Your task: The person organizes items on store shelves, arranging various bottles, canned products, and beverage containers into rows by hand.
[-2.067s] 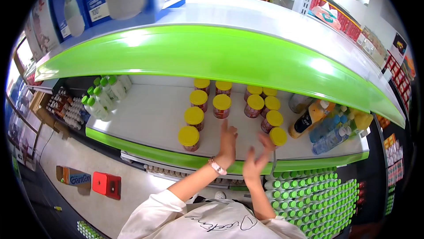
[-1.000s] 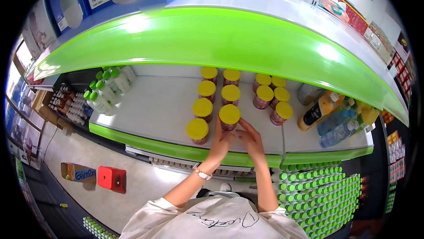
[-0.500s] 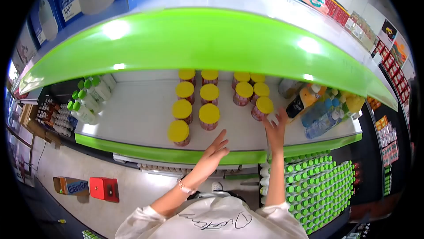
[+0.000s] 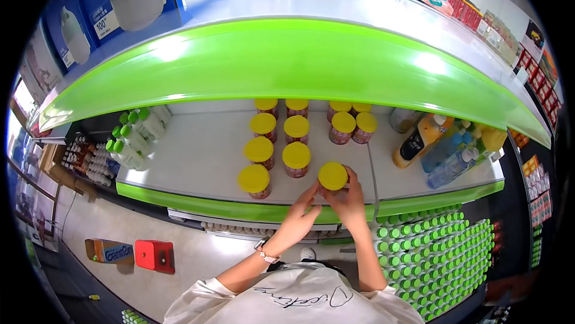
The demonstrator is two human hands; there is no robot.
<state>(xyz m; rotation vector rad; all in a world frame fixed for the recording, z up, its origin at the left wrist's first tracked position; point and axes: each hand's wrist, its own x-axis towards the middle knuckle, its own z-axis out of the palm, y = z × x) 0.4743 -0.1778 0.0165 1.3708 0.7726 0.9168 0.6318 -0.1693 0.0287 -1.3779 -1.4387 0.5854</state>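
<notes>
Stretching across the top, a green-fronted upper shelf (image 4: 287,57) overhangs a white lower shelf (image 4: 191,156); beneath, rows of green-capped bottles (image 4: 431,264) fill the right; an orange drink bottle (image 4: 416,141) stands on the lower shelf, well apart from the jars. The person's right hand (image 4: 349,205) and left hand (image 4: 300,217) close round one yellow-lidded jar (image 4: 332,177) — upright, near the front edge, a narrow grip from both sides (whether its base touches the shelf, I can't tell); two columns of matching jars (image 4: 259,151) stand to its left; a bracelet (image 4: 269,258) circles the left wrist.
</notes>
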